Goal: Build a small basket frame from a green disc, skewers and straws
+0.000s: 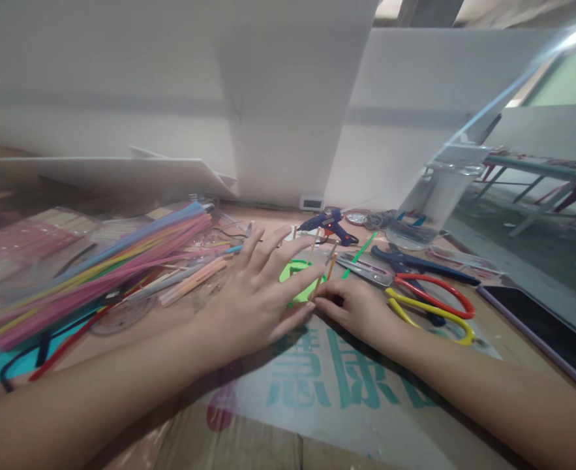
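Observation:
My left hand (258, 284) spreads its fingers over a bright green piece (297, 271) and partly hides it. Its thumb tip is close to the foot of a thin wooden stick (333, 266); whether they touch I cannot tell. My right hand (359, 307) pinches that stick low down, at the green piece's right side. More thin sticks (314, 247) stand up from the green piece behind my left fingers. Beneath both hands lies a pale sheet with large teal characters (312, 375).
A dark blue glue gun (329, 225) lies behind. To the right are scissors with red and yellow handles (434, 303), dark pliers (419, 264), a phone (542, 333) and a clear cup (417, 202). Bundled coloured pipe cleaners (116, 264) lie left. White boards (288, 111) stand at the back.

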`<state>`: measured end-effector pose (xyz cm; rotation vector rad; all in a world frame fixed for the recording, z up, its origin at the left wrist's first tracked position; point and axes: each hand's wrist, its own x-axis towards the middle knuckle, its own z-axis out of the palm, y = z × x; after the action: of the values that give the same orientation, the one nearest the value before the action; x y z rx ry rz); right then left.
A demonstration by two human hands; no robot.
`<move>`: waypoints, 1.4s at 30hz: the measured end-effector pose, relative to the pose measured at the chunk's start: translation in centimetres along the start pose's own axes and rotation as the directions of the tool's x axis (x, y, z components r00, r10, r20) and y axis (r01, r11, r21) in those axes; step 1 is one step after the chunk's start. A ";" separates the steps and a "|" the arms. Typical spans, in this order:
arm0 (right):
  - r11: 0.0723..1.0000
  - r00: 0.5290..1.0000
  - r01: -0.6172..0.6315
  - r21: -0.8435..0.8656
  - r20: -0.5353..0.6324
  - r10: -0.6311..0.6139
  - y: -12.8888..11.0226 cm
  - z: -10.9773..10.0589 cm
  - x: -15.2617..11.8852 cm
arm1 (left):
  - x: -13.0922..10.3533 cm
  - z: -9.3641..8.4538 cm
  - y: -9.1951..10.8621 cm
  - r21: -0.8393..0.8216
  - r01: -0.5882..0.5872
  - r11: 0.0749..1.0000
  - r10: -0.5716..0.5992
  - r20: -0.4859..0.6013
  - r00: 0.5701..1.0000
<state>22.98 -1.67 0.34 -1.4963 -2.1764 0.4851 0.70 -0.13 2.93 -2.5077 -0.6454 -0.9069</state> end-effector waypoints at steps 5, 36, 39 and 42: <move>1.000 1.000 -0.001 -0.010 0.010 0.001 -0.2 -0.2 0.0 | 0.1 -0.3 -0.2 0.013 0.004 1.000 -0.004 0.002 1.000; 1.000 1.000 0.002 -0.011 0.003 -0.002 0.0 0.0 -0.1 | 0.9 -2.2 -0.5 -0.114 0.054 0.992 -0.039 0.134 0.990; 1.000 1.000 0.004 -0.012 0.004 -0.004 0.0 0.0 -0.2 | 0.9 -2.1 -0.5 -0.115 0.044 0.992 -0.028 0.134 0.991; 1.000 1.000 0.003 -0.023 0.001 -0.003 -0.1 0.0 -0.2 | 1.0 -2.1 -0.4 -0.127 0.044 0.991 -0.029 0.122 0.992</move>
<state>22.95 -1.89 0.40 -1.5042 -2.1917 0.4614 0.12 -0.59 5.19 -2.6907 -0.6931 -0.8407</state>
